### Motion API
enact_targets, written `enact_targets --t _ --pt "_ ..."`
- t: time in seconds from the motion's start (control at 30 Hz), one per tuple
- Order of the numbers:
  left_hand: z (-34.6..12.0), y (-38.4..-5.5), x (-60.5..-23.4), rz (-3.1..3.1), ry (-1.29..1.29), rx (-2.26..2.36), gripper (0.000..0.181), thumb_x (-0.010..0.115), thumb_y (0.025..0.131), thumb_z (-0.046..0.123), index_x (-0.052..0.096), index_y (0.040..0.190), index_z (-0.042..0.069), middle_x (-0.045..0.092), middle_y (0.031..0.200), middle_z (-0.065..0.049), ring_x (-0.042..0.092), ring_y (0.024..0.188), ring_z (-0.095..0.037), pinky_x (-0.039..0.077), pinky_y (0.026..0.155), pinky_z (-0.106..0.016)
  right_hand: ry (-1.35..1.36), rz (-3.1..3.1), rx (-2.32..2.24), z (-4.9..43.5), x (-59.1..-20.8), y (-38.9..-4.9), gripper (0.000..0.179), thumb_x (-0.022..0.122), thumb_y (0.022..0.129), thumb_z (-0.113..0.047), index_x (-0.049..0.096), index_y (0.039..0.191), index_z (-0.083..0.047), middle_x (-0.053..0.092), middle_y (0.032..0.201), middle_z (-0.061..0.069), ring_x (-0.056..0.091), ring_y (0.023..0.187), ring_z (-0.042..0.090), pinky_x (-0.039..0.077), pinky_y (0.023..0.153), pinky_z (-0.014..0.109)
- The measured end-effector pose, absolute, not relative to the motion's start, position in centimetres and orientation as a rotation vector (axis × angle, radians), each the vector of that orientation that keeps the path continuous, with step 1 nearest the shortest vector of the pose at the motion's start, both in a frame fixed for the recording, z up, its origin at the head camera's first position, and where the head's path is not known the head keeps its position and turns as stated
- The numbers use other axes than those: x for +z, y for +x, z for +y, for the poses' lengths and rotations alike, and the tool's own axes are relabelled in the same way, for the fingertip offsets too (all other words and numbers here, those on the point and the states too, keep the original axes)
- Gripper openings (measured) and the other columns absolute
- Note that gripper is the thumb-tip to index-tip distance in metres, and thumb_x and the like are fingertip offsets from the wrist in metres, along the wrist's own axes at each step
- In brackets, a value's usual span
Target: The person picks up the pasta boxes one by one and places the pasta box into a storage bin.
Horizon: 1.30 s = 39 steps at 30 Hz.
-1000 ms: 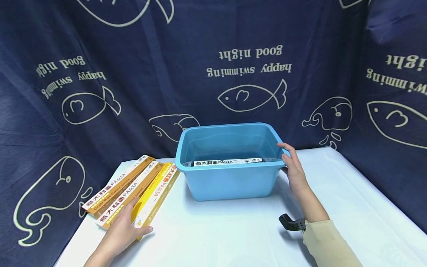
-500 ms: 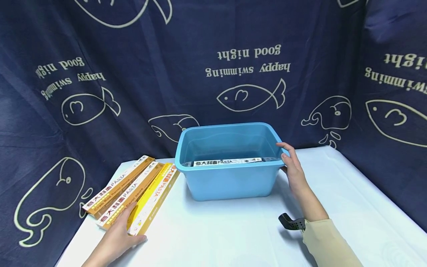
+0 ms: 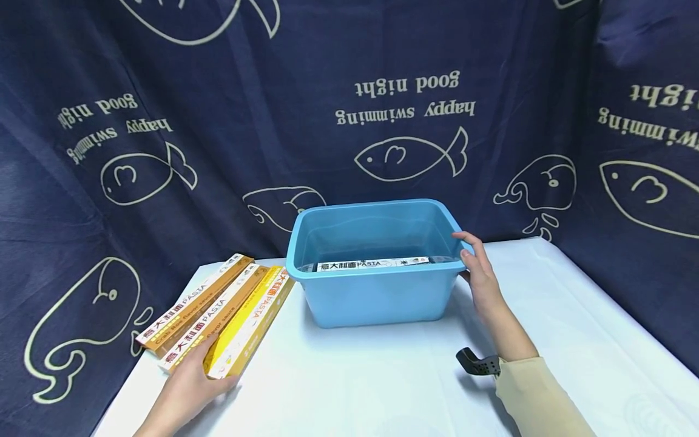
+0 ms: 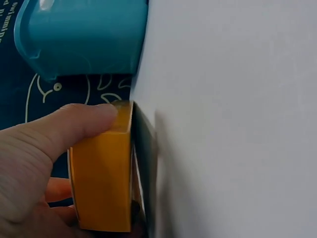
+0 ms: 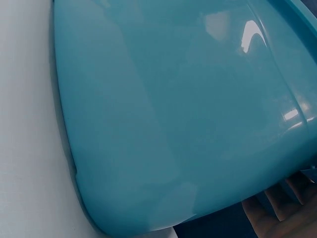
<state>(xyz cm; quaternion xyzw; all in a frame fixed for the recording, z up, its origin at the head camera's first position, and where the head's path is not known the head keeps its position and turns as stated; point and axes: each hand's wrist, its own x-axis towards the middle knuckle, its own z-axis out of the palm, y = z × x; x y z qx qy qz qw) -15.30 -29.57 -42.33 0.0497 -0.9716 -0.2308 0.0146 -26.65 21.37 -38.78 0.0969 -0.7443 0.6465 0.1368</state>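
Note:
My left hand [image 3: 185, 385] grips the near end of a yellow-and-white pasta box [image 3: 253, 321] at the left of the table. In the left wrist view, the thumb lies along one side of the box's orange end [image 4: 101, 183], with fingers round the other side. On the right, my right hand [image 3: 482, 276] holds the rim of a blue plastic bin [image 3: 377, 297], its thumb and fingers at the right end. The right wrist view shows mostly the bin's smooth wall [image 5: 163, 109] and a few fingers [image 5: 285, 206]. Inside the bin lies another pasta box [image 3: 371, 264], partly hidden by the front rim.
Two brown-and-white pasta boxes, one farther left [image 3: 188, 300] and one [image 3: 221, 312] against the yellow one, lie slanted on the white-covered table [image 3: 382, 382]. Dark blue fish-print cloth [image 3: 306, 121] hangs behind and at the sides.
The near end of the yellow box has come down and slid slightly left and away, with my left hand closing on it. My right hand and the bin stay where they were.

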Motion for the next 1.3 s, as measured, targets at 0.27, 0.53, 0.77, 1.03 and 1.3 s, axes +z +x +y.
enact_targets --t 0.27,0.53,0.77,1.03,1.3 --pt "-29.9 -14.6 -41.6 -2.874 0.133 -0.711 0.098 0.087 0.073 0.04 0.041 0.146 -0.004 0.052 0.138 -0.034 0.056 0.116 -0.044 0.045 0.095 -0.057 0.284 -2.152 1.877 21.5 -38.9 -26.8 0.047 0.032 0.105 -0.037 0.034 0.151 -0.023 0.012 0.168 0.007 0.013 0.154 0.038 0.014 0.117 0.072" --pt "-29.7 -14.4 -40.7 -2.764 0.274 -0.834 0.089 0.085 0.075 0.043 0.045 0.145 0.005 0.051 0.139 -0.032 0.054 0.117 -0.044 0.041 0.091 -0.049 0.267 -2.156 1.899 21.4 -38.7 -26.6 0.048 0.032 0.105 -0.035 0.032 0.151 -0.022 0.011 0.168 0.005 0.013 0.155 0.037 0.015 0.118 0.071" --pt "-29.1 -14.4 -39.8 -2.604 0.46 -0.931 0.076 0.085 0.077 0.04 0.053 0.14 0.013 0.057 0.137 -0.026 0.057 0.114 -0.037 0.04 0.084 -0.03 0.268 -2.149 1.889 21.3 -38.6 -26.6 0.049 0.032 0.105 -0.033 0.032 0.152 -0.02 0.012 0.168 0.005 0.013 0.155 0.036 0.015 0.118 0.071" --pt "-28.9 -14.7 -39.6 -2.403 0.499 -1.012 0.061 0.086 0.076 0.03 0.061 0.13 0.016 0.065 0.125 -0.018 0.043 0.083 0.009 0.036 0.072 -0.008 0.273 -2.136 1.885 21.2 -38.8 -26.6 0.048 0.031 0.104 -0.032 0.032 0.151 -0.02 0.013 0.168 0.005 0.014 0.154 0.037 0.015 0.118 0.07" --pt "-28.6 -15.2 -39.2 -2.315 0.512 -1.161 0.066 0.085 0.078 0.023 0.056 0.136 0.011 0.057 0.139 -0.014 0.044 0.088 0.015 0.034 0.074 0.004 0.286 -2.135 1.871 21.3 -38.9 -26.6 0.049 0.031 0.105 -0.034 0.032 0.151 -0.02 0.014 0.167 0.005 0.016 0.154 0.037 0.016 0.118 0.07"
